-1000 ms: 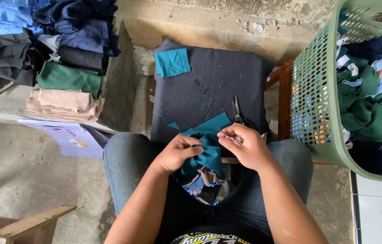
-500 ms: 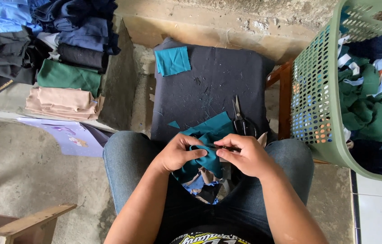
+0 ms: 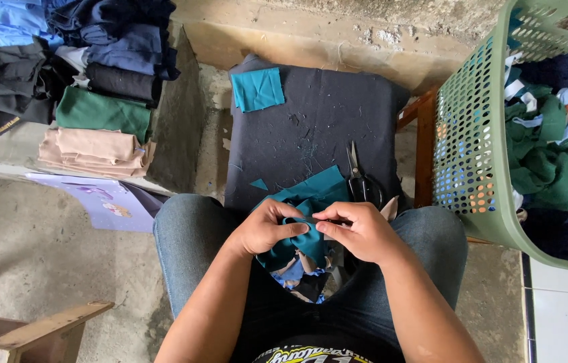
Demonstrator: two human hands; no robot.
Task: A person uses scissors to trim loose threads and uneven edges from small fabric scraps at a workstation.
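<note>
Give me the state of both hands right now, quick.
Left hand: closed, pinching the teal cloth over the lap.
Right hand: closed, fingers gripping the same teal cloth beside the left hand.

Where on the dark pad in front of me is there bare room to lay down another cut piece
The middle of the dark pad is free, bordered by the teal square at its far left corner and the scissors near its right edge. The near edge is crowded: the teal cloth and both hands, left and right, fill it.

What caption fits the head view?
Both hands, left hand and right hand, pinch teal fabric beside scissors.
</note>
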